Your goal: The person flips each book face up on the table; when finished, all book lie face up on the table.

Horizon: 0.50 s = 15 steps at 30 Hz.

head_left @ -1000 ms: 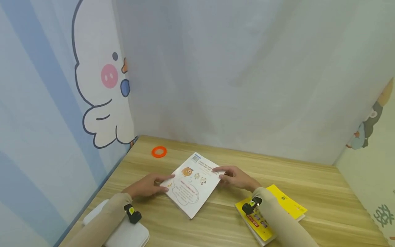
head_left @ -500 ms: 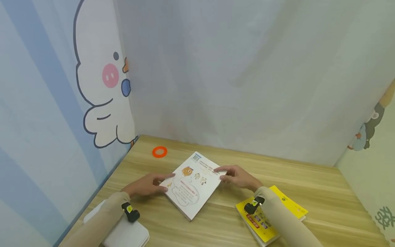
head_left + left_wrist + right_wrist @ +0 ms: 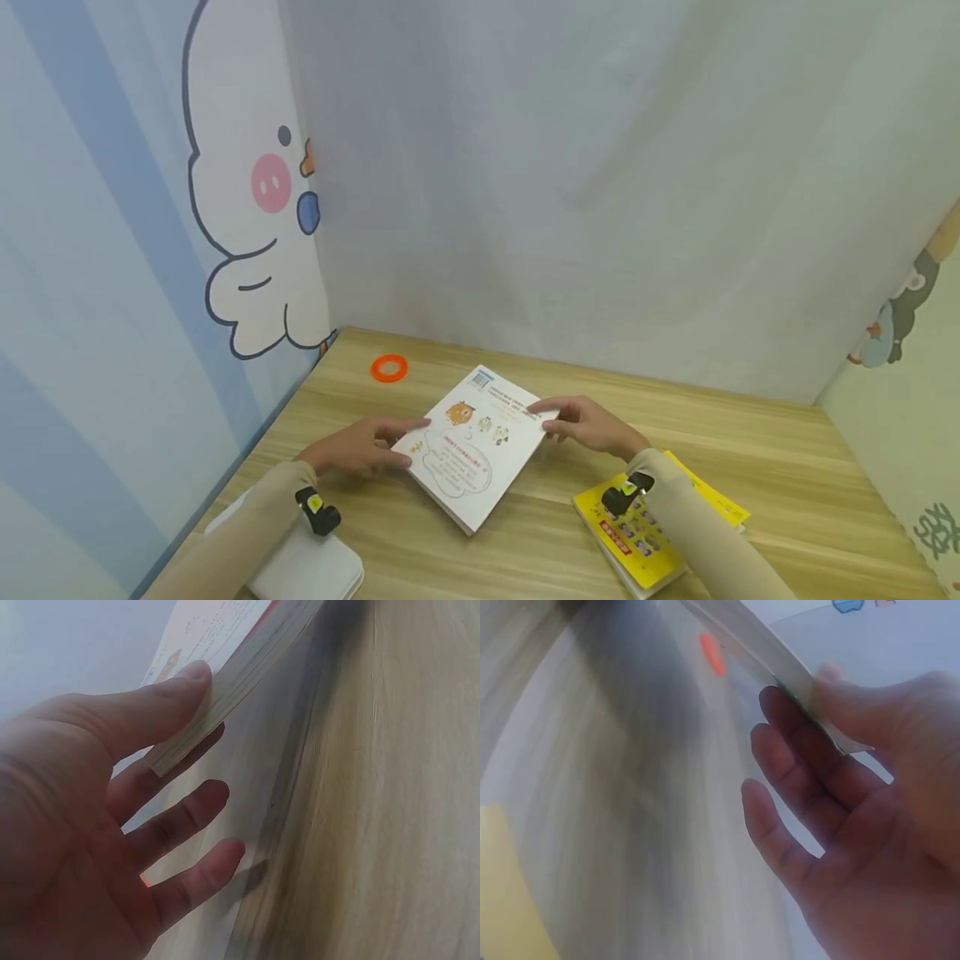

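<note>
"What has just shifted?"
"The white book, a touch to the right. The left hand and right hand have gone with it, so I'd judge the hold steady."
"How is it gripped?"
"Pinched at opposite edges. The left thumb presses the top face, forefinger beneath, the lower fingers spread loose. The right thumb is on top as well, its fingers half bent below the edge."
"Resting on anything?"
"It looks raised. The wrist views show a gap and shadow under it, above the middle of the worktop, printed side up."
"What else is there?"
"An orange ring at the far left, a white case at the near left, partly behind the left sleeve, and a yellow book at the near right, partly behind the right sleeve."
"And the room?"
"A pale grey curtain along the far side. On the left, a blue striped curtain with a big white cartoon figure."
</note>
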Tool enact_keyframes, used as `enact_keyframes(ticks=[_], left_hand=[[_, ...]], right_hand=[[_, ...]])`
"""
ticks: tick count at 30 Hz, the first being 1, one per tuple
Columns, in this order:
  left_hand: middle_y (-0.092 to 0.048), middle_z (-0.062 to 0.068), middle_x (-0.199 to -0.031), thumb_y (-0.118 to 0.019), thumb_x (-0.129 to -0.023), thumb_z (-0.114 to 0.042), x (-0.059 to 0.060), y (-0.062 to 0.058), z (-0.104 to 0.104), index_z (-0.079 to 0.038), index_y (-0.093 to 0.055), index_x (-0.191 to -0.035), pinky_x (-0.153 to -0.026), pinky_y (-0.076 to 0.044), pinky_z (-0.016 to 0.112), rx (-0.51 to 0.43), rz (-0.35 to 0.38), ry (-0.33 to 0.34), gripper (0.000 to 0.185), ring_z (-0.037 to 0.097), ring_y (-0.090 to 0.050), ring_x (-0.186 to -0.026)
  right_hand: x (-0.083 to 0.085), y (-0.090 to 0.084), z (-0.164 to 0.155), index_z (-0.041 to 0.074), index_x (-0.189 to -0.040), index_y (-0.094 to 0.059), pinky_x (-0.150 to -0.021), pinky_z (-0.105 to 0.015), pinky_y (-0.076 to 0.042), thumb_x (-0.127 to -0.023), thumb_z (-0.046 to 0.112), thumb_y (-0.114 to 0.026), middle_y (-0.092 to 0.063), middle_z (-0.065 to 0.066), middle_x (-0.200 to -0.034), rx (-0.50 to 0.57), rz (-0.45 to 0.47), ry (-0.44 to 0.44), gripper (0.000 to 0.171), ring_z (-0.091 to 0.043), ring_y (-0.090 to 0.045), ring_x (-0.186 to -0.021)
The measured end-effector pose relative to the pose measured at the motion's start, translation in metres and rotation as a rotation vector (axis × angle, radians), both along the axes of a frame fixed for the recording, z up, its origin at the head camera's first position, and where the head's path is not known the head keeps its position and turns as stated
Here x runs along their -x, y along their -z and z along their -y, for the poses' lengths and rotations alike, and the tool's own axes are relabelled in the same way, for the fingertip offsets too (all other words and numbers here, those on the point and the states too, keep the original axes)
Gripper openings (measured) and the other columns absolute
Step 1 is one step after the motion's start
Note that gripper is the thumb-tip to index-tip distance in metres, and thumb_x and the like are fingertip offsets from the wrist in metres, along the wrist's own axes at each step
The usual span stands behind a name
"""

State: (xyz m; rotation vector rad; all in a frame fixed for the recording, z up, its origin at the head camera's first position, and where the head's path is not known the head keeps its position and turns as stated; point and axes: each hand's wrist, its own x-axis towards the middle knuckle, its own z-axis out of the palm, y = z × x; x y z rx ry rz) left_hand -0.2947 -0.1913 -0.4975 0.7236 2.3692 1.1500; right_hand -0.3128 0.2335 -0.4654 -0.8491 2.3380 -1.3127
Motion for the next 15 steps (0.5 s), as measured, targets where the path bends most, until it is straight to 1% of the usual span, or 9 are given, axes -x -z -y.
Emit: enact_keyframes(ticks=[2, 5, 8, 11, 15], left_hand=[[-0.054, 0.011, -0.155, -0.076, -0.093, -0.036, 0.000, -0.001, -0.001, -0.031, -0.047, -0.155, -0.089, -0.049, 0.026, 0.009, -0.007, 0.001, 0.069, 0.021, -0.059, -0.115], [-0.056, 0.013, -0.153, -0.076, -0.093, -0.038, 0.000, -0.002, -0.004, -0.032, -0.046, -0.155, -0.084, -0.049, 0.027, 0.015, -0.010, 0.001, 0.069, 0.020, -0.059, -0.109], [-0.055, 0.011, -0.154, -0.076, -0.093, -0.036, 0.001, -0.002, -0.006, -0.030, -0.045, -0.156, -0.080, -0.049, 0.024, 0.001, -0.007, 0.015, 0.070, 0.019, -0.058, -0.105], [-0.051, 0.009, -0.158, -0.076, -0.094, -0.033, 0.001, 0.000, -0.007, -0.026, -0.045, -0.156, -0.078, -0.049, 0.022, -0.035, 0.000, 0.044, 0.070, 0.018, -0.057, -0.103], [-0.048, 0.009, -0.160, -0.075, -0.095, -0.030, -0.001, 0.001, -0.008, -0.023, -0.045, -0.156, -0.070, -0.050, 0.021, -0.063, 0.015, 0.067, 0.069, 0.019, -0.058, -0.100]], right_hand=[[-0.001, -0.003, -0.002, 0.001, -0.139, -0.061, -0.085, -0.039, -0.061, -0.105, 0.012, -0.058, -0.071, -0.023, -0.121, 0.004, 0.002, 0.006, 0.037, -0.029, -0.068, -0.097], [-0.002, -0.008, -0.004, 0.000, -0.140, -0.060, -0.085, -0.037, -0.060, -0.105, 0.013, -0.057, -0.072, -0.023, -0.116, 0.014, 0.007, 0.010, 0.037, -0.020, -0.069, -0.096], [-0.002, -0.011, -0.006, 0.000, -0.140, -0.060, -0.084, -0.032, -0.060, -0.105, 0.013, -0.057, -0.072, -0.023, -0.117, 0.025, 0.014, 0.008, 0.037, -0.012, -0.067, -0.095], [-0.003, -0.012, -0.007, 0.001, -0.140, -0.060, -0.084, -0.029, -0.059, -0.106, 0.015, -0.056, -0.071, -0.024, -0.119, 0.033, 0.019, 0.003, 0.037, -0.011, -0.067, -0.095], [-0.003, -0.012, -0.009, 0.000, -0.140, -0.060, -0.084, -0.030, -0.059, -0.106, 0.016, -0.056, -0.070, -0.022, -0.120, 0.043, 0.018, -0.003, 0.037, -0.018, -0.067, -0.096]])
